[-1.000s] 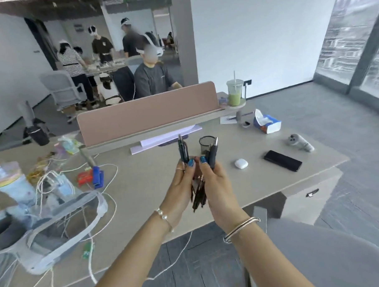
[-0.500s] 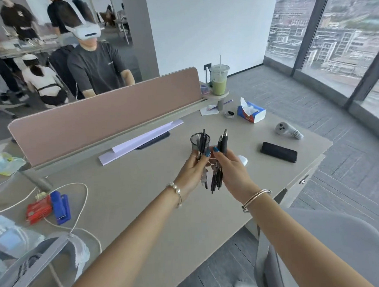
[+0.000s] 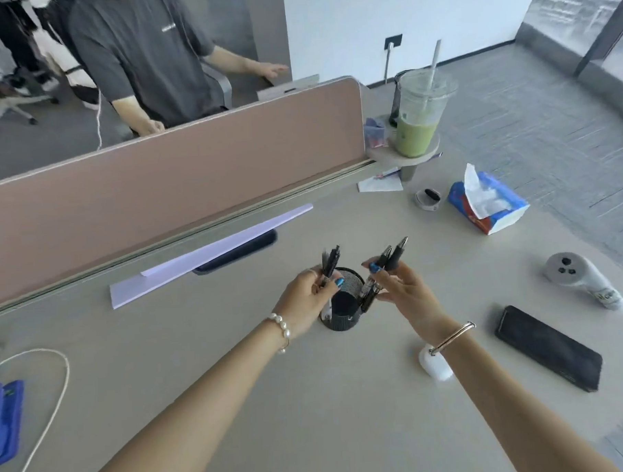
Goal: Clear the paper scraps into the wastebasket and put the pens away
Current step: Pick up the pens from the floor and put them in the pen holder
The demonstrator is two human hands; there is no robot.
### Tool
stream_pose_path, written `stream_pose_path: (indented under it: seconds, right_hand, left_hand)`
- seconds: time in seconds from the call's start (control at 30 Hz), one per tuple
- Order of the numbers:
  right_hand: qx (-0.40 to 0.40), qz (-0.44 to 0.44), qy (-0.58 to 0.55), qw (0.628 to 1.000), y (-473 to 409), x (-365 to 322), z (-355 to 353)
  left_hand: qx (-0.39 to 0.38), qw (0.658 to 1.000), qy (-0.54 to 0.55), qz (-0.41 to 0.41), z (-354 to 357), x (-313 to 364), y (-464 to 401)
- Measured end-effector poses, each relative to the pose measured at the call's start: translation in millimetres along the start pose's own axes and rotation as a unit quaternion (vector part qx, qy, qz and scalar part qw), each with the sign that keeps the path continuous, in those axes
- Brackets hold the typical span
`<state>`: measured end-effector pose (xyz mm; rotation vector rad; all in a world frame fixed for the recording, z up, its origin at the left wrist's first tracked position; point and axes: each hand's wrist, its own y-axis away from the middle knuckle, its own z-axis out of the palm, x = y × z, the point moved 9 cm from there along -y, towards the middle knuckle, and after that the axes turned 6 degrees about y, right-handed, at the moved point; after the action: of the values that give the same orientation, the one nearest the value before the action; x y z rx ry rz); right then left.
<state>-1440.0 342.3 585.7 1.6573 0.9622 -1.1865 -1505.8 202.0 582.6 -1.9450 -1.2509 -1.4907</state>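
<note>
A black mesh pen cup (image 3: 343, 314) stands upright in the middle of the beige desk (image 3: 237, 364). My left hand (image 3: 305, 300) is shut on a few black pens (image 3: 329, 263) at the cup's left rim. My right hand (image 3: 409, 295) grips a second bunch of black pens (image 3: 383, 268), tilted, with their lower ends at the cup's right rim. No paper scraps or wastebasket show in this view.
A black phone (image 3: 549, 352), white earbud case (image 3: 435, 367) and grey controller (image 3: 583, 281) lie to the right. A tissue box (image 3: 487, 206), iced green drink (image 3: 421, 117), pink divider (image 3: 158, 192), white paper (image 3: 211, 256) sit behind. A person stands beyond the divider.
Both hands have moved forward and down from mid-air to the pen cup, and have parted, each with its own bunch of pens. The camera has tilted down toward the desk.
</note>
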Motion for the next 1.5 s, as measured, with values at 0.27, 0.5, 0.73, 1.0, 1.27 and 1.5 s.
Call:
stream_pose_path:
  seconds: [0.27, 0.5, 0.73, 1.0, 1.27, 1.5]
  right_hand:
    - [0.002, 0.001, 0.009, 1.000, -61, 9, -10]
    - [0.008, -0.005, 0.152, 0.988, -60, 48, 4]
    - [0.032, 0.001, 0.151, 0.988, -52, 58, 4]
    - [0.027, 0.039, 0.096, 0.994, -37, 78, 17]
    - [0.023, 0.049, 0.152, 0.987, -4, 77, 32]
    - [-0.023, 0.058, 0.175, 0.983, 77, 83, 78]
  left_hand:
    - [0.045, 0.993, 0.111, -0.006, -1, -2, -56]
    - [0.057, 0.988, 0.132, -0.061, 19, -47, -49]
    - [0.085, 0.986, 0.143, -0.010, 10, -39, -43]
    - [0.032, 0.998, 0.047, 0.002, 12, -45, -32]
    - [0.013, 0.999, 0.010, 0.030, 13, -56, 9]
    - [0.043, 0.999, 0.030, 0.012, 0, -86, 105]
